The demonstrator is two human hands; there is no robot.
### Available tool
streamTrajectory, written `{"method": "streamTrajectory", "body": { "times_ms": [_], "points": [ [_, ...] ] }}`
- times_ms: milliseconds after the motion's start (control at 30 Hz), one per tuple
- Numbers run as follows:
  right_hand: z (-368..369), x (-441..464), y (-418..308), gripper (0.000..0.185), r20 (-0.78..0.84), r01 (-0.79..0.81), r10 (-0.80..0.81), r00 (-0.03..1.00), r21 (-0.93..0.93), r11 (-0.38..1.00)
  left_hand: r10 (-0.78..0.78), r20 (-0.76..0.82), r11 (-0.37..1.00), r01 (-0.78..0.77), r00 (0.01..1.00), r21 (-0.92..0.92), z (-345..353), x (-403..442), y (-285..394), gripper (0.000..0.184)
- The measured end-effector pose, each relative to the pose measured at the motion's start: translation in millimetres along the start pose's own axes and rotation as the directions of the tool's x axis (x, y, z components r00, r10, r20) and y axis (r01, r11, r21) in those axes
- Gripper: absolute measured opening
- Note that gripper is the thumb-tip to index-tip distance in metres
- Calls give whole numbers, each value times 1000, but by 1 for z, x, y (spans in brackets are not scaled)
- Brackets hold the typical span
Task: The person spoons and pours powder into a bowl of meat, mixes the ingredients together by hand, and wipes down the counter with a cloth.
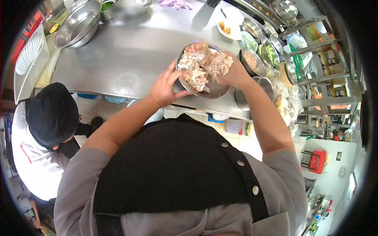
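Note:
A round metal bowl (216,90) sits near the front edge of the steel counter, tipped a little. In it lies a lumpy mass of pinkish-brown raw meat (199,65) with patches of white powder or paste. My left hand (167,86) grips the bowl's left side, fingers at the rim and thumb along the outer wall. My right hand (235,72) reaches over the right rim and holds a clump of the meat; its fingertips are mostly hidden by the mixture.
Metal bowls (78,25) stack at the back left beside a white rack of plates (30,55). On the right are a white plate of food (230,29), a bowl of pink meat (250,61), bowls of greens (269,54) and plastic bags (285,98). A co-worker (47,122) stands close on the left.

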State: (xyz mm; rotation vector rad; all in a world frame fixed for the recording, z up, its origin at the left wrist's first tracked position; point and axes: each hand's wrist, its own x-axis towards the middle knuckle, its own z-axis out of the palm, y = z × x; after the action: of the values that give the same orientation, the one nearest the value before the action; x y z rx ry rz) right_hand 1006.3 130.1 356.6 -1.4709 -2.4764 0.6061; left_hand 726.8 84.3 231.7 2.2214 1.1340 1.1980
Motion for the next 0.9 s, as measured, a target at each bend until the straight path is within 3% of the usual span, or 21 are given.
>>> {"method": "streamTrajectory", "body": {
  "times_ms": [67, 133, 233, 333, 433, 633, 733, 833, 900],
  "points": [
    [-15, -3, -13, 83, 91, -131, 98, 991, 509, 851, 7, -2, 1000, -7, 1000, -2, -3, 3, 2, 73],
    [-17, -2, -21, 92, 114, -156, 131, 985, 253, 955, -11, 11, 1000, 11, 1000, -12, -3, 1, 6, 72],
    [-19, 3, -35, 99, 143, -178, 188, 972, -83, 981, -42, 29, 999, 43, 999, -9, -3, -2, 7, 72],
    [-35, 8, -41, 97, 256, -227, 254, 933, -130, 965, -41, 23, 999, 40, 999, 21, -1, -2, 5, 72],
    [-44, 8, -49, 90, 298, -128, 199, 934, -241, 962, -41, 27, 997, 39, 999, 62, -2, -1, 4, 72],
    [-55, 11, -42, 71, 110, 73, -43, 993, -280, 957, -52, 39, 998, 50, 998, 45, -2, -1, 4, 72],
    [-52, 18, -62, 52, 347, 189, -133, 928, -133, 973, -47, 36, 997, 45, 998, 58, -2, -1, 4, 72],
    [-6, 22, -72, 46, 464, 293, -141, 874, -272, 917, -39, 36, 998, 37, 999, 55, -2, -2, 4, 72],
    [19, 22, -70, 43, 440, 305, -164, 883, -271, 913, -38, 29, 998, 37, 999, 56, 0, -3, 1, 73]
  ]
}}
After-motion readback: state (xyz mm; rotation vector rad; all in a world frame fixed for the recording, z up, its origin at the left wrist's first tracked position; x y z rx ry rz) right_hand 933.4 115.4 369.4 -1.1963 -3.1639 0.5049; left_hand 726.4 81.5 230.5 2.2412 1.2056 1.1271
